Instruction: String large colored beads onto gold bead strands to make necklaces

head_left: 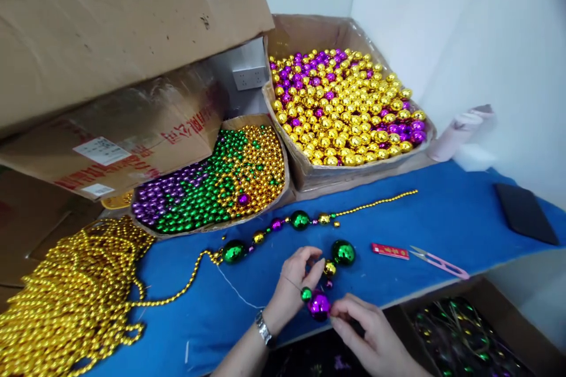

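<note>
In the head view my left hand [295,283], with a metal watch [263,328] on its wrist, has its fingers curled beside a gold bead [329,268]. What its fingertips hold, if anything, is hidden. A thin needle or wire runs past it to a small green bead [306,294]. My right hand [360,327] pinches the bead string at the right side of a large purple bead [319,305]. A big green bead [343,253] lies just beyond. Behind my hands a beaded strand [299,220] with gold ends stretches across the blue cloth [207,283].
Gold bead chains [75,288] heap at left. A box of small beads [212,188] and a larger box of gold and purple balls [349,112] stand behind. Pink thread snips [442,263], a red packet [390,251] and a dark flat object [526,212] lie at right. Cartons [110,23] overhang.
</note>
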A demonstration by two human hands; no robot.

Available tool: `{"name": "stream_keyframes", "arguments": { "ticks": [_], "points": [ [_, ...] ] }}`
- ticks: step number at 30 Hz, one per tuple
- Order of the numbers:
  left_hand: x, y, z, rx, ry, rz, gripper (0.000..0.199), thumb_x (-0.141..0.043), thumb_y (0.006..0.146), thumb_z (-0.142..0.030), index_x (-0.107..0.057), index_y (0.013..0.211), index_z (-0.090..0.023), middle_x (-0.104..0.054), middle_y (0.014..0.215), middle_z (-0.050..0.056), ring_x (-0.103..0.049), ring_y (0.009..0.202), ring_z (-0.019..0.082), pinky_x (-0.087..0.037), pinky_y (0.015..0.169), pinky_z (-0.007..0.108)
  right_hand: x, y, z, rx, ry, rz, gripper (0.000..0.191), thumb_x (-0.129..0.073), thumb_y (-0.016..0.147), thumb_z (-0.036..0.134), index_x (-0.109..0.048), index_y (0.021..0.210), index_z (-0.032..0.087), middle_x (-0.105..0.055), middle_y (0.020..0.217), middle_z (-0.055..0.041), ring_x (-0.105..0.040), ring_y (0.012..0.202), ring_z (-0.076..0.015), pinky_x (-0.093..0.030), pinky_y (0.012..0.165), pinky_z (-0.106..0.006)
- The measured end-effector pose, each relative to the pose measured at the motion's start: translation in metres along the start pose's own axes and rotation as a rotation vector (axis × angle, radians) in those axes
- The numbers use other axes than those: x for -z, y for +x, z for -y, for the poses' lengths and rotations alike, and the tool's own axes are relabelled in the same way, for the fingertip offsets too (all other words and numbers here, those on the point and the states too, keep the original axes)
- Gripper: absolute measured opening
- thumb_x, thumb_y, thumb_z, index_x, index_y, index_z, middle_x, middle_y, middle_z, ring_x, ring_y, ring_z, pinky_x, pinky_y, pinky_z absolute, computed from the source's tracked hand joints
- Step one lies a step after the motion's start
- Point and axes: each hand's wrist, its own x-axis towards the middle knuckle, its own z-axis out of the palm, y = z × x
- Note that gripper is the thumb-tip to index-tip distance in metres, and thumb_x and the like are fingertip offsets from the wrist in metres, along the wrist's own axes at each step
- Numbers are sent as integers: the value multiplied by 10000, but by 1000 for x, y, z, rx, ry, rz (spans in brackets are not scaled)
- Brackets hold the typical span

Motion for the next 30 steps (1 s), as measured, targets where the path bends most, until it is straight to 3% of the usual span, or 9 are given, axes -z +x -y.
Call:
{"name": "stream_keyframes", "arguments": {
  "ticks": [3, 10, 13, 16, 22, 26, 30],
  "points": [
    [-7, 6, 9, -17, 55, 13, 224, -556, 817, -340, -650, 992, -237, -660, 929, 67, -590, 830, 225, -429, 710, 300, 0, -1, -1, 9, -3, 8, 158, -452, 906, 238, -546, 785, 200, -552, 734, 13, -533, 677, -115, -395, 630, -203],
    [-23, 12, 22, -36, 57, 34, 327, -726, 632, -245, -685, 956, -245, -663, 926, 65, -537, 888, 277, -378, 832, 389, 1, -3, -2, 8, -23, 16, 167, -456, 905, 242, -564, 785, 199, -567, 738, 6, -547, 694, -121, -400, 638, -207],
    [-16, 12, 24, 2, -1, -25, 317, -702, 664, -246, -682, 980, -244, -651, 931, 67, -548, 877, 260, -390, 827, 373, 2, -3, -2, 11, -28, 6, 166, -451, 906, 240, -565, 791, 199, -566, 737, 6, -550, 687, -119, -404, 636, -207],
    [4, 7, 24, 72, -85, -103, 325, -630, 755, -328, -639, 1062, -220, -639, 961, 79, -582, 831, 225, -441, 756, 333, 4, -2, -2, -4, -39, -6, 175, -444, 909, 256, -568, 798, 200, -563, 729, 6, -553, 672, -122, -407, 626, -212],
    [40, -16, 15, 396, -888, -273, 289, -689, 737, -289, -602, 988, -176, -650, 934, 61, -647, 794, 189, -505, 716, 303, 0, 1, -4, -22, -43, 19, 178, -434, 913, 273, -571, 823, 203, -557, 718, 10, -542, 654, -120, -404, 625, -217],
    [46, -25, 9, 424, -1055, -300, 284, -668, 763, -236, -601, 1031, -171, -673, 936, 62, -663, 805, 186, -527, 711, 280, -3, 2, -2, -22, -52, 41, 181, -435, 912, 273, -570, 816, 201, -551, 708, 13, -534, 641, -117, -397, 619, -216],
    [46, -29, 10, 425, -1191, -331, 256, -626, 795, -195, -617, 1048, -156, -691, 950, 70, -658, 884, 191, -526, 819, 313, -4, 1, -2, -35, -68, 40, 191, -434, 907, 280, -567, 795, 202, -554, 700, 10, -540, 636, -124, -401, 614, -221]
  ]
}}
